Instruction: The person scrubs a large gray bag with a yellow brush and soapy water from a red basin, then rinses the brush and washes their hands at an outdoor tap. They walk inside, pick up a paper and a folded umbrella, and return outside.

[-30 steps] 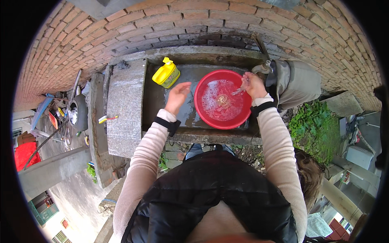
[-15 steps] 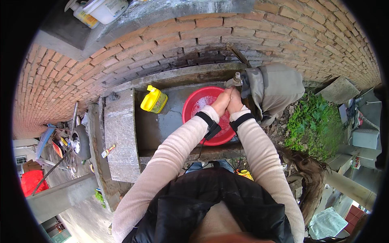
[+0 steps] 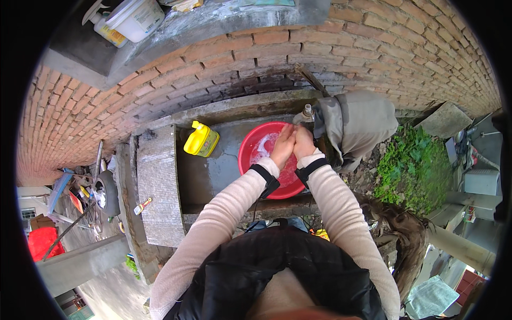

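Both hands are close together under a metal tap (image 3: pixel 306 110), over a red basin (image 3: pixel 245 169) with sudsy water (image 3: pixel 263 146) in it. My left hand (image 3: pixel 283 146) has its fingers stretched toward the tap, palm turned inward. Beside it, my right hand (image 3: pixel 305 143) is slightly cupped, its fingers partly hidden against the left. No object shows in either hand. Left of the basin, a yellow jug-shaped bottle (image 3: pixel 201 140) stands in the concrete trough (image 3: pixel 221 168).
A ridged board (image 3: pixel 159 186) lies across the trough's left end, with a paintbrush (image 3: pixel 142 206) on it. Grey cloth (image 3: pixel 362 117) is bundled right of the tap. Behind rises a brick wall (image 3: pixel 213 66); a ledge (image 3: pixel 213 24) holding containers juts out at the upper left.
My hands have parted slightly from their tighter clasp, and the left fingers show more. The trough, basin and tap sit a little lower in view.
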`<action>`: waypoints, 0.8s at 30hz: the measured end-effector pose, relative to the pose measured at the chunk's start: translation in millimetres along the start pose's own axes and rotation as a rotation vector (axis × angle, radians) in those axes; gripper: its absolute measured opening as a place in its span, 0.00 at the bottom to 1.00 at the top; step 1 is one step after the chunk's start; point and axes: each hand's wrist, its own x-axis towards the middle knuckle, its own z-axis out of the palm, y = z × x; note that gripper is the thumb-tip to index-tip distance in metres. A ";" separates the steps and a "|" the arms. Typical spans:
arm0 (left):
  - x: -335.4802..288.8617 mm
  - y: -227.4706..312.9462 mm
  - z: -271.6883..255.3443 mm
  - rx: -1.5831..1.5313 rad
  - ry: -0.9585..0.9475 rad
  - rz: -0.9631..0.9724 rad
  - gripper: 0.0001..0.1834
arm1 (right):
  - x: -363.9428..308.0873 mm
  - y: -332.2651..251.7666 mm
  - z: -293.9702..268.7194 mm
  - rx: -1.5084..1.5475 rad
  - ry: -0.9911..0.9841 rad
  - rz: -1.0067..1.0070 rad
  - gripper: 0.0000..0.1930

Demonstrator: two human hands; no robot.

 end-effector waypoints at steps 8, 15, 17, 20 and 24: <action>40.8 1.0 -5.8 -0.485 -0.076 -0.105 0.25 | -4.1 -6.1 16.6 0.406 -0.178 0.127 0.12; 27.6 -19.9 -4.9 0.211 -0.020 0.200 0.19 | -0.9 11.7 -2.9 0.262 0.025 0.109 0.10; 24.0 -14.5 -15.7 0.534 -0.024 0.205 0.18 | 2.3 19.0 0.4 0.164 -0.025 0.198 0.11; 16.1 5.4 -32.0 0.933 -0.176 0.408 0.15 | -1.8 23.5 0.4 -0.223 -0.063 -0.031 0.17; 0.2 37.1 -37.6 1.277 -0.398 0.424 0.25 | -14.9 23.2 -14.7 -1.461 -0.325 -0.235 0.13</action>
